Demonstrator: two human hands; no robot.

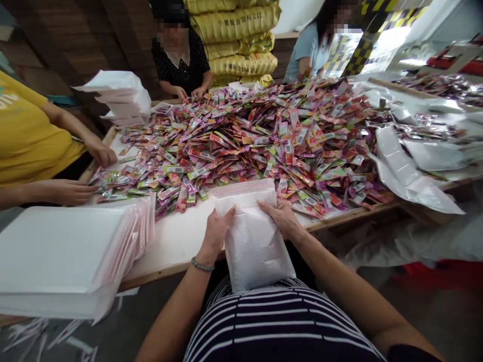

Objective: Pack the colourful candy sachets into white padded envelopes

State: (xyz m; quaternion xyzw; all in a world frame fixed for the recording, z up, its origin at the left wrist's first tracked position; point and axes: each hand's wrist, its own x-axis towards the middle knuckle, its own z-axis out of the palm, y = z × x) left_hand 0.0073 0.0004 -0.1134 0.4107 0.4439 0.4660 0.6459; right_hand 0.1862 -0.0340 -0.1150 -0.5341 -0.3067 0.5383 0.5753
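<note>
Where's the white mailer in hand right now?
Head view, just below centre: white mailer between the person's left hand and right hand, top edge near the packet pile, lower end by the striped shirt.

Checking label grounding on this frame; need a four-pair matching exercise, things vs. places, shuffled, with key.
Things
1. Beaded bracelet
2. Printed sachets
3. Padded mailer
4. Yellow printed sacks

Places
A. Gripped between the wearer's left hand and right hand
B. Stacked beyond the far side of the table
C. Around the wearer's left wrist
D. Heaped loosely across the tabletop

Right pairs
1-C; 2-D; 3-A; 4-B
</note>
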